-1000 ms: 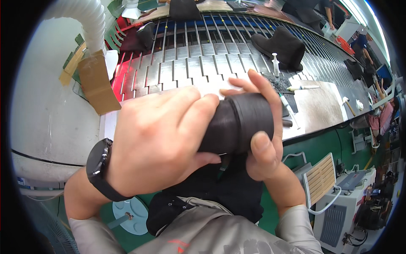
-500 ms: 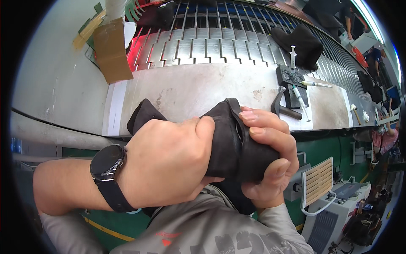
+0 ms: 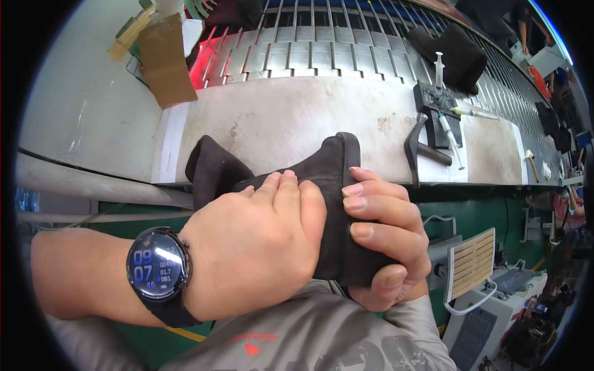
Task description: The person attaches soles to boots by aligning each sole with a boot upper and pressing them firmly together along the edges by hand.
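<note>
A dark, soft-looking boot (image 3: 331,162) is between my hands, just in front of the workbench's near edge. My left hand (image 3: 253,244), with a black watch on its wrist, lies across the boot's side, fingers together and pressed onto it. My right hand (image 3: 394,226) wraps round the other end, fingertips on top along a raised band and thumb below. A folded dark flap-like part (image 3: 216,161) of the same piece sticks out beyond my left hand. The boot's underside is hidden.
On the pale workbench (image 3: 291,117), a hammer (image 3: 433,153) lies beside a dark block (image 3: 427,96) with several syringes (image 3: 439,71). Behind runs a slatted metal conveyor (image 3: 309,52) carrying another dark boot (image 3: 455,59). Cardboard (image 3: 166,62) stands left; a wooden-slatted seat (image 3: 471,263) is at right.
The boot has turned in my hands, and the gap along its band no longer shows. My left fingers have straightened and now lie flat over it. The view has shifted slightly.
</note>
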Action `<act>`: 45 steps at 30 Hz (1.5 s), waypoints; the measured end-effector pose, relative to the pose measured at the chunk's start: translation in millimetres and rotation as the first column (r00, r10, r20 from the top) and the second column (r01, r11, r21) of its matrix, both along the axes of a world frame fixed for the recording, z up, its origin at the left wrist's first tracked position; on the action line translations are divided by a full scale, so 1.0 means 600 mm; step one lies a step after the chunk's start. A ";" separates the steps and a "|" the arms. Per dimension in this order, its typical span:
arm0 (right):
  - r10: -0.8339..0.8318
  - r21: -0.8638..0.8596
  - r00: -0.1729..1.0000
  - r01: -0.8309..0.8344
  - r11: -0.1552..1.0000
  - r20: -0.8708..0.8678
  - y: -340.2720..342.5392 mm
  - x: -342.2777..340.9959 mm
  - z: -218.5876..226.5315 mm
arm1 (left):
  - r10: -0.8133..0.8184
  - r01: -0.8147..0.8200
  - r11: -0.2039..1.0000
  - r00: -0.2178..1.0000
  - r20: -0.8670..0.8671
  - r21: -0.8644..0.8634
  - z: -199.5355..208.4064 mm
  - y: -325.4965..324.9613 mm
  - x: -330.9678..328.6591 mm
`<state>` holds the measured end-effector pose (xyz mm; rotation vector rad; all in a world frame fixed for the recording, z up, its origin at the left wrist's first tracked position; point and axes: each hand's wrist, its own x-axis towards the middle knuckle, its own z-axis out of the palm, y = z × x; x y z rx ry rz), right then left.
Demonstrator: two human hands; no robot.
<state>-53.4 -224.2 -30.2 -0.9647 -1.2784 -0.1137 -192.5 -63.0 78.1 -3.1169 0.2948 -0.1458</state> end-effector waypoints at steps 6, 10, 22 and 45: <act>-0.025 0.060 0.982 0.014 0.998 0.189 0.033 0.069 -0.016 | -0.027 0.022 0.996 0.998 0.050 0.091 -0.005 0.025 0.037; -0.272 -0.081 0.902 0.315 0.946 0.334 0.053 0.122 -0.106 | 0.025 -0.071 0.987 0.951 0.307 0.141 -0.155 0.052 0.069; -0.399 -0.478 0.715 0.103 0.872 -0.574 0.017 -0.003 -0.158 | 0.159 -0.099 0.939 0.974 0.163 -0.329 -0.210 0.075 0.086; -0.625 -0.687 0.752 0.341 0.642 -0.211 0.027 -0.002 -0.135 | 0.161 -0.145 0.872 0.987 -0.005 -0.468 -0.256 0.123 0.132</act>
